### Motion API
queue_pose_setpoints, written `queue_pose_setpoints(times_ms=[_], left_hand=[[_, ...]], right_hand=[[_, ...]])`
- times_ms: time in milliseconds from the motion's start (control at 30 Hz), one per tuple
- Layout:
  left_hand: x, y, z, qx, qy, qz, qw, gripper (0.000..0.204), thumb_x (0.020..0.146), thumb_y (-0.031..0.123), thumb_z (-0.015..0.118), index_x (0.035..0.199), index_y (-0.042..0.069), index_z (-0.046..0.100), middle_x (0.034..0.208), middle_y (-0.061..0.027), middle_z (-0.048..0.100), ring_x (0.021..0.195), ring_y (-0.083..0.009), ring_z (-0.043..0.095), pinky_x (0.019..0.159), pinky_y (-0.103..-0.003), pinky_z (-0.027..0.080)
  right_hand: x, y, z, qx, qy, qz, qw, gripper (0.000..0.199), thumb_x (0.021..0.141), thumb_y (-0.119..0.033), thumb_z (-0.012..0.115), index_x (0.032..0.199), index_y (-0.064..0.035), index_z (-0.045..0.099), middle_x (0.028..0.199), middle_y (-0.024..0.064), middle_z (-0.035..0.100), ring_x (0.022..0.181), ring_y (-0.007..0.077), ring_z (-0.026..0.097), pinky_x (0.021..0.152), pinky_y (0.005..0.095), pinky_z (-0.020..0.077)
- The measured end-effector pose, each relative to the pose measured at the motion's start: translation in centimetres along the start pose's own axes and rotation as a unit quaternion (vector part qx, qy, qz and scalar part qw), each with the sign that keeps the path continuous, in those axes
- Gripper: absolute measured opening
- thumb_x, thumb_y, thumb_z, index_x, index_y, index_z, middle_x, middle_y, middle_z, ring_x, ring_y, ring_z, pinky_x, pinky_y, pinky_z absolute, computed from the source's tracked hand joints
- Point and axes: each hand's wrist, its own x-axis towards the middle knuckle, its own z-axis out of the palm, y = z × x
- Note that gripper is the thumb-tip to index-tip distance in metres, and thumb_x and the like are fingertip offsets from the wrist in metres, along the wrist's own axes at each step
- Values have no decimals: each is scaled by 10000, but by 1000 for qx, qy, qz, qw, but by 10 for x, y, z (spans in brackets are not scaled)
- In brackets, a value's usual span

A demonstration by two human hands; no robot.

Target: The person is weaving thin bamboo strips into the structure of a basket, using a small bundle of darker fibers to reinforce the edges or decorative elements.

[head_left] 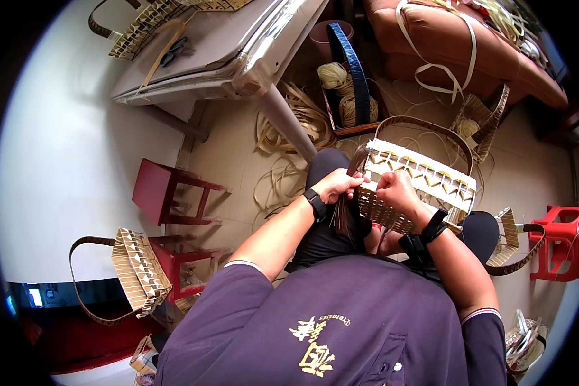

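A woven basket (pixel 424 170) in cream and tan, with a row of folded diamond shapes and a brown arched handle (pixel 424 120), rests across my lap. My left hand (pixel 340 185) is closed at its left end, thumb and fingers pinching near the corner. Thin brown strands (pixel 344 215) hang past that hand; whether they are in its grip is hidden. My right hand (pixel 397 192) is curled with fingertips pressed together against the basket's near side. Anything between those fingertips is too small to make out.
A grey table (pixel 219 48) bears scissors (pixel 174 51) and another basket. On the floor lie coiled strips (pixel 296 119) and a blue-handled basket (pixel 354 83) of yarn balls. Red stools (pixel 164 192) and a finished-looking basket (pixel 135 267) stand left; a red plastic stool (pixel 558 244) stands right.
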Motion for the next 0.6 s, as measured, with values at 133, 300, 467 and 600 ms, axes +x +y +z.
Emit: queue_pose_setpoints(times_ms=[133,300,467,600], left_hand=[[0,2,5,64,32,12,997,236,1021,168,648,1216,57,718,777,97,511,604,-37,434,567,-217,442],[-1,-2,-3,67,-9,29,997,235,1032,176,626,1224,63,699,804,85,523,619,-36,440,577,-224,448],[2,-13,-5,-13,-30,33,999,213,1051,154,593,1227,63,669,820,87,524,619,-28,441,613,-230,462],[4,-23,-1,-42,-23,47,998,197,1065,155,577,1217,68,669,791,96,513,620,-21,446,619,-230,463]], right_hand=[[0,-1,4,-2,-3,6,1000,99,693,-53,696,764,2,738,635,140,681,605,203,669,601,347,537],[-1,-3,4,4,1,1,1000,94,688,-43,692,756,6,734,624,135,673,596,194,655,594,347,532],[10,-3,4,0,40,-79,996,92,690,-25,682,755,15,733,600,132,665,569,191,654,567,338,525],[8,-6,5,10,14,-3,1000,87,693,-18,678,751,21,731,611,139,674,569,193,656,565,336,527]])
